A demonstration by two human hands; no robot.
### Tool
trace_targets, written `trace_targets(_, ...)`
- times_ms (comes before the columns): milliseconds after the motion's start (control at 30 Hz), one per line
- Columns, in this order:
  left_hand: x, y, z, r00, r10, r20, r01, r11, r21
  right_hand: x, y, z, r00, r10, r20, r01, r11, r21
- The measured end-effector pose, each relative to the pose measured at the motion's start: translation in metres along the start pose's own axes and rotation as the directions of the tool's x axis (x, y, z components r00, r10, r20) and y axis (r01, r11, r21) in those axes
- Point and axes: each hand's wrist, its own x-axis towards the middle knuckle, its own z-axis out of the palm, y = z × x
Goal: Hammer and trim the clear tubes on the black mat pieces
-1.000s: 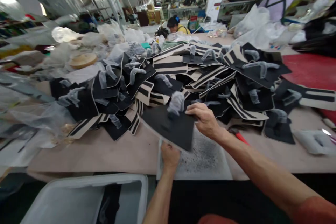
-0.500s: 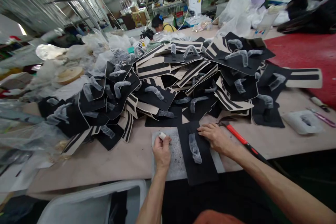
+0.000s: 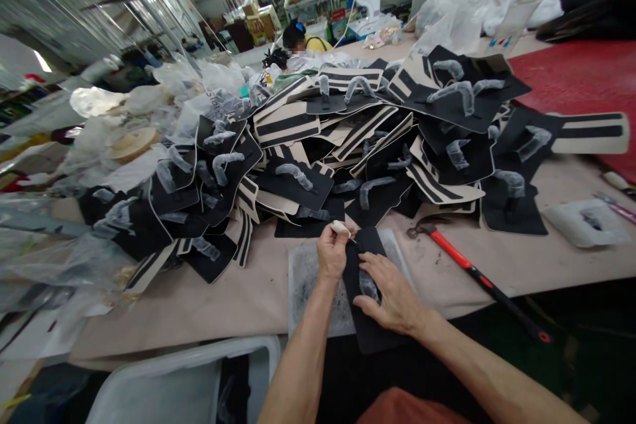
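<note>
A black panel (image 3: 370, 331) with a plastic-wrapped handle (image 3: 368, 286) lies partly on a pale, speckled board (image 3: 311, 291) at the table's front edge. My left hand (image 3: 332, 252) is closed on a small white-handled tool (image 3: 340, 228), its thin tip at the panel's upper left edge. My right hand (image 3: 390, 291) rests on the panel with fingers spread, partly covering the wrapped handle. To the right lies a hammer (image 3: 460, 257) with a red and black handle.
A heap of black panels (image 3: 298, 182) with wrapped handles spans the table behind my hands. A grey bin (image 3: 183, 361) stands at the front left. Plastic bags (image 3: 189, 79) lie at the back left. A person (image 3: 294, 36) is beyond the heap.
My left hand has moved right and up with the tool, to the panel's upper edge. My right hand has come down from the panel's top right onto its middle, over the wrapped handle.
</note>
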Motion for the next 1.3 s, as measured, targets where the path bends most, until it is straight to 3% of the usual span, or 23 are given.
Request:
trace_targets(167, 0.001, -0.014, -0.001, 0.999, -0.036, 0.018, 0.037, 0.998, -0.049, -0.004, 0.003, 0.0, 1.0, -0.03, -0.005, 0.03, 1.0, 0.006)
trace_targets(567, -0.002, -0.017, -0.003, 0.999, -0.025, 0.044, 0.023, 0.999, 0.043, -0.005, 0.006, 0.004, 0.999, -0.031, -0.016, 0.031, 0.999, 0.007)
trace_targets(700, -0.007, -0.015, 0.0, 0.997, 0.063, 0.037, -0.07, 0.971, 0.229, -0.005, 0.007, 0.006, 0.999, -0.022, -0.031, 0.022, 0.999, 0.024)
trace_targets(867, -0.017, -0.008, 0.006, 0.964, 0.254, 0.081, -0.259, 0.826, 0.501, -0.007, 0.006, -0.011, 0.999, -0.025, 0.038, 0.022, 0.996, 0.091)
trace_targets(967, -0.019, -0.004, 0.005, 0.939, 0.293, 0.179, -0.344, 0.787, 0.512, -0.018, 0.019, -0.036, 0.992, 0.083, -0.095, -0.08, 0.996, 0.035)
trace_targets(1067, -0.018, -0.001, 0.002, 0.926, 0.288, 0.243, -0.371, 0.809, 0.455, -0.04, 0.052, -0.069, 0.923, 0.247, -0.294, -0.326, 0.909, -0.26)
trace_targets(1167, -0.014, 0.002, 0.0, 0.929, 0.248, 0.274, -0.349, 0.834, 0.428, -0.063, 0.087, -0.099, 0.87, 0.414, -0.269, -0.493, 0.698, -0.52)
trace_targets(1233, -0.009, 0.004, -0.002, 0.929, 0.217, 0.3, -0.336, 0.836, 0.434, -0.072, 0.101, -0.112, 0.821, 0.535, -0.199, -0.555, 0.667, -0.497)
trace_targets(1300, -0.005, 0.005, -0.002, 0.919, 0.199, 0.34, -0.34, 0.836, 0.431, -0.077, 0.103, -0.12, 0.714, 0.695, -0.091, -0.692, 0.678, -0.247)
